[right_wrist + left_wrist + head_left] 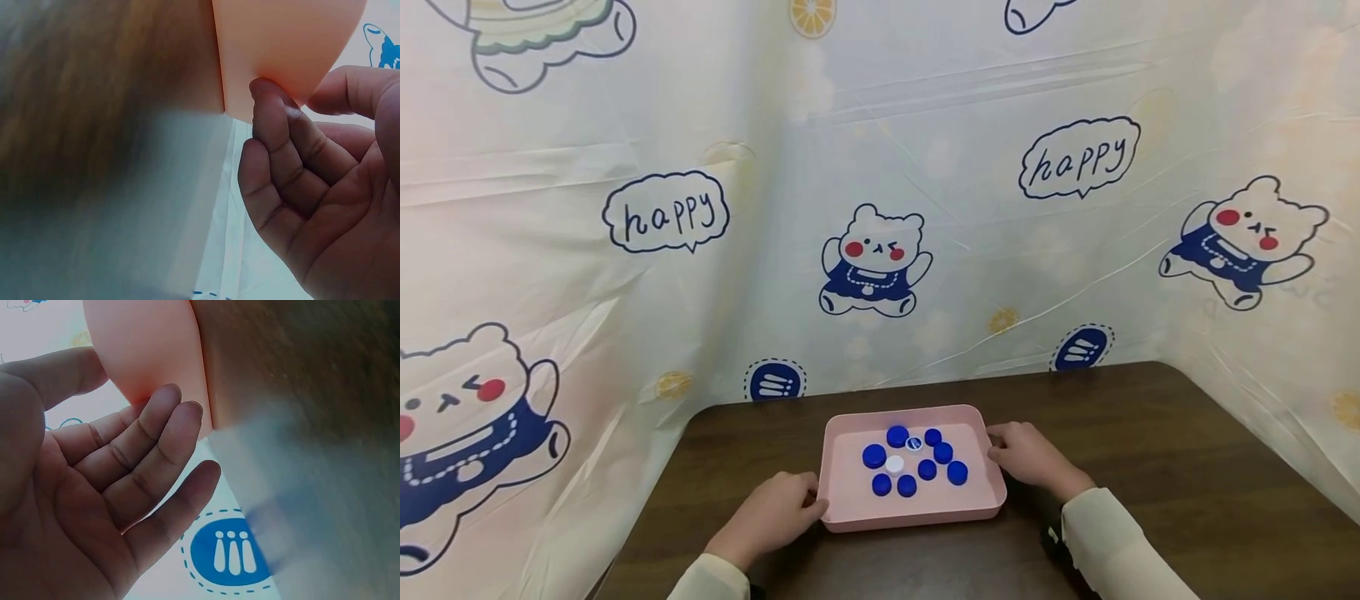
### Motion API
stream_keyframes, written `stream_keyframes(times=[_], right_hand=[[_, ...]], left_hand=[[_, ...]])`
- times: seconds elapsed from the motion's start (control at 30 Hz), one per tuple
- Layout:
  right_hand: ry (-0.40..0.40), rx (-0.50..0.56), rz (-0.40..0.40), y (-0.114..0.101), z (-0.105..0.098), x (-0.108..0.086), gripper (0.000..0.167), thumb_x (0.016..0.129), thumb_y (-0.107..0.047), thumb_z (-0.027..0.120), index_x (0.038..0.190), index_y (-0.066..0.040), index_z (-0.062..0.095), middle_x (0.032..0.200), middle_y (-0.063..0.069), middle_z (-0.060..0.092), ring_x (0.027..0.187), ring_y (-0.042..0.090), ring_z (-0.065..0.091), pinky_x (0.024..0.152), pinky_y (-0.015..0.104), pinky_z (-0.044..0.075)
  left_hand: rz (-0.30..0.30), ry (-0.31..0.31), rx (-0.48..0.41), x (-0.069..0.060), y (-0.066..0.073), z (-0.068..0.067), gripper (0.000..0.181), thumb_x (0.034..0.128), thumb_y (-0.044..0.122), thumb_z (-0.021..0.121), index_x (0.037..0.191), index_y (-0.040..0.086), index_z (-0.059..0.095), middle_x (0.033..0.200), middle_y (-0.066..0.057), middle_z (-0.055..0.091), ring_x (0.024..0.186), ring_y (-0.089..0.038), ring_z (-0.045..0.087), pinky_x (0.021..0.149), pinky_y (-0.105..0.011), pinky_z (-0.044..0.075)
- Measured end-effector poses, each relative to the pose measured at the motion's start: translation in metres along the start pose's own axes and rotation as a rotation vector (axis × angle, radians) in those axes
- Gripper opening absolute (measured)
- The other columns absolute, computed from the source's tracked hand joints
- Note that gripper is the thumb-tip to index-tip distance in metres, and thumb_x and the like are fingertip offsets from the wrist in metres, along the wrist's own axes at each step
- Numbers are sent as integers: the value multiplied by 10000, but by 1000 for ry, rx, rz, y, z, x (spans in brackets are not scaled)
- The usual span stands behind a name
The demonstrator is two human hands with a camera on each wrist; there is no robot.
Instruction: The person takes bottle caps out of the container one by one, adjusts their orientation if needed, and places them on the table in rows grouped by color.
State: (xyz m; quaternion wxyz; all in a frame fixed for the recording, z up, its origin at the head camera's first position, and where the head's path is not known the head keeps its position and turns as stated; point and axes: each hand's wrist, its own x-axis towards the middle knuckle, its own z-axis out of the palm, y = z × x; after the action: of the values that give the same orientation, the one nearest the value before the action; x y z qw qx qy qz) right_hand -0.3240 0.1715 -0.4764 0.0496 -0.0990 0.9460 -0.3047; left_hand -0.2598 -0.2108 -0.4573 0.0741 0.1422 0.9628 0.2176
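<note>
A pink rectangular tray (917, 522) lies on the table. Inside it are several round blue discs like bottle caps (874, 456), a white one (895, 465) and a small one with a blue-and-white pattern (913, 444). At the tray's left side, near the front corner, my left hand (778, 510) pinches the wall between thumb and fingers. My right hand (1028, 455) grips the opposite side, farther back. In both wrist views, fingers rest against the outer wall of the tray (144, 344), with the thumb at its rim; the thumb tips are partly hidden.
The dark brown wooden table (1150, 450) extends on both sides of the tray. Behind and beside it hangs a pale cloth (970, 250) printed with bears, "happy" bubbles and orange slices. Light sleeves (1120, 542) cover the forearms.
</note>
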Motion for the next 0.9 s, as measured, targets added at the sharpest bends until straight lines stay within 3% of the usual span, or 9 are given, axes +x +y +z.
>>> stream_keyframes(times=[0.47,0.73,0.9], right_hand=[[-8,10,15,12,-12,-10,389,924,-96,620,1294,19,593,733,16,566,638,175,535,601,311,497],[-13,8,29,17,-16,-13,393,921,-98,619,1294,23,591,787,17,597,676,170,549,660,324,528],[-13,5,42,18,-16,-14,399,919,-107,627,1296,18,591,762,15,585,660,173,544,634,315,514]], left_hand=[[16,-88,-47,1,14,5,321,895,361,693,1048,80,718,769,78,647,615,-123,553,695,-410,556],[21,-90,-26,3,20,7,348,890,371,697,1073,75,716,818,67,669,635,-116,554,750,-455,553],[11,-98,-25,3,21,8,351,891,375,696,1070,74,714,780,72,643,629,-124,547,721,-431,553]])
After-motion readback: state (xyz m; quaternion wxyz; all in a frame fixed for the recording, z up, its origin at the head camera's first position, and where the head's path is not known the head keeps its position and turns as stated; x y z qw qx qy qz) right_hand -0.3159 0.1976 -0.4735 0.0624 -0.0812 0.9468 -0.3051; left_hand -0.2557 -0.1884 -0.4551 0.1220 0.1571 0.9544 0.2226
